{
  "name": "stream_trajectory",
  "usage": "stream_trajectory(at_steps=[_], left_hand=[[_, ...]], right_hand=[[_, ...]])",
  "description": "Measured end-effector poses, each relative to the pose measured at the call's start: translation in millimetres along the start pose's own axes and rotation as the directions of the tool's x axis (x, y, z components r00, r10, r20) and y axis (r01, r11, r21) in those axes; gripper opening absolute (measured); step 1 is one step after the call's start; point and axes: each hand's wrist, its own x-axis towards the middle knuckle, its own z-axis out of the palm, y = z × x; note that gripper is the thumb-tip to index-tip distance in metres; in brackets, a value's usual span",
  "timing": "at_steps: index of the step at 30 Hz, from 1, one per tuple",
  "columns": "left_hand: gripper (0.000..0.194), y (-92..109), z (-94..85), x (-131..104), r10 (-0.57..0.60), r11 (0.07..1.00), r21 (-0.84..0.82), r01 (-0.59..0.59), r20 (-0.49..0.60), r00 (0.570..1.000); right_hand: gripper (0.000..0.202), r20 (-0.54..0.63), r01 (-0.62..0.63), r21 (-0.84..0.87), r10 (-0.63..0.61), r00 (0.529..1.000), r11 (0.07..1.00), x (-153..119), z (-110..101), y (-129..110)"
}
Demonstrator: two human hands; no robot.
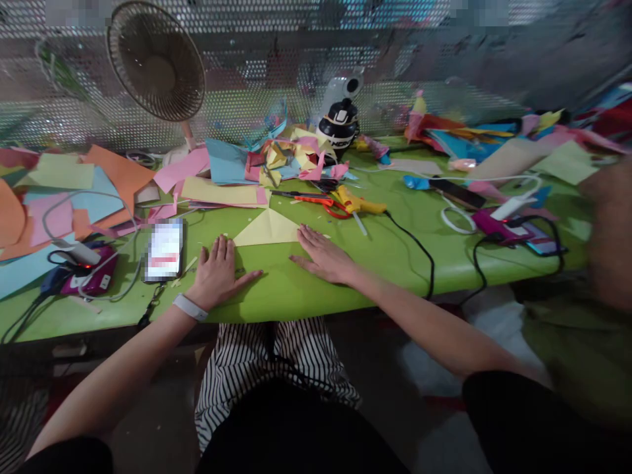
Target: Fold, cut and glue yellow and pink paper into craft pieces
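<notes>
A sheet of pale yellow paper (268, 228), folded into a triangle, lies on the green table (276, 283) with its long edge towards me. My left hand (217, 271) rests flat at the paper's left corner, thumb stretched out to the right. At the right corner, the fingertips of my right hand (323, 257) touch the paper, with that hand flat too. Just beyond the triangle are scissors with orange handles (336, 208) and a yellow hot glue gun (356, 200).
Coloured paper sheets (59, 191) are heaped at the left, near a fan (155, 62). A phone (164, 250) lies beside my left hand. Purple power strips (96, 271) with cords sit on both sides. A black-and-white bottle (338, 125) stands at the back. Another person (612, 230) is at the right.
</notes>
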Motion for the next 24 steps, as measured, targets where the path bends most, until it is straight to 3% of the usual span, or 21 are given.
stream_trajectory(at_steps=[5,8,10,12,15,19,24], left_hand=[[0.112,-3,0.4,1,0.028,0.999,0.02,-0.028,0.002,1.0],[0.111,-3,1.0,1,0.033,0.999,0.029,-0.033,-0.005,0.999],[0.111,-3,2.0,1,0.037,0.999,0.032,-0.036,-0.016,0.999],[0.11,-3,3.1,1,0.039,0.999,0.026,-0.038,-0.026,0.999],[0.11,-4,4.4,1,0.029,1.0,0.006,-0.028,-0.027,0.999],[0.111,-3,4.7,1,0.021,1.0,0.009,-0.021,-0.018,1.0],[0.11,-1,1.5,0,0.028,1.0,0.011,-0.027,-0.02,0.999]], right_hand=[[0.086,0.168,0.001,-0.102,0.016,0.986,0.995,8,-48,-5],[0.063,0.04,-0.001,-0.195,0.009,0.999,0.981,30,-77,-30],[0.053,-0.004,-0.038,-0.133,0.038,0.999,0.99,49,-84,-51],[0.042,0.158,-0.014,0.091,0.0,0.988,0.996,70,-81,-68],[0.039,0.391,-0.164,0.301,0.035,0.92,0.94,96,-66,-77],[0.045,0.433,-0.233,0.293,0.089,0.897,0.927,109,-49,-72],[0.043,0.47,-0.279,0.316,0.106,0.876,0.907,106,-47,-58]])
